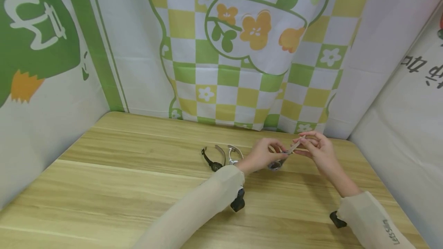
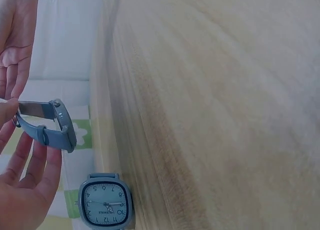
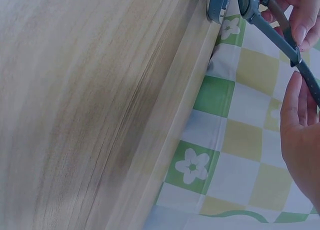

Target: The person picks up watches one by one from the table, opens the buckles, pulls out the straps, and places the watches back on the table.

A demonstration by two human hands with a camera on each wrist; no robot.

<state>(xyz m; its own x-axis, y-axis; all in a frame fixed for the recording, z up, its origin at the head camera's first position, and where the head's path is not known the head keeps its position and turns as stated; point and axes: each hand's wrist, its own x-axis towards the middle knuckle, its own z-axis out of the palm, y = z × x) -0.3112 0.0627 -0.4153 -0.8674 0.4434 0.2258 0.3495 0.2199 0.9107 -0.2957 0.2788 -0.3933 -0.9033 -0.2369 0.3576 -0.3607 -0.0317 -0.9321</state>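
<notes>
My left hand [image 1: 260, 155] and right hand [image 1: 316, 150] are raised over the back right of the table, both on one wristwatch [image 1: 275, 165]. In the left wrist view the watch [image 2: 64, 125] is seen from the side, its strap looped round. The left hand [image 3: 302, 12] pinches the strap near the buckle. From the other side, the right hand [image 3: 302, 145] pinches the long strap end [image 3: 309, 80] between thumb and fingers. A square-faced watch [image 2: 105, 203] stands on the table close to the left hand.
On the wooden table [image 1: 104, 187], left of the hands, are a black-strapped watch [image 1: 216, 166] and a white watch [image 1: 235, 152]. A checked, flowered curtain [image 1: 228, 99] hangs at the table's back edge. White cloth walls [image 1: 408, 126] border the sides.
</notes>
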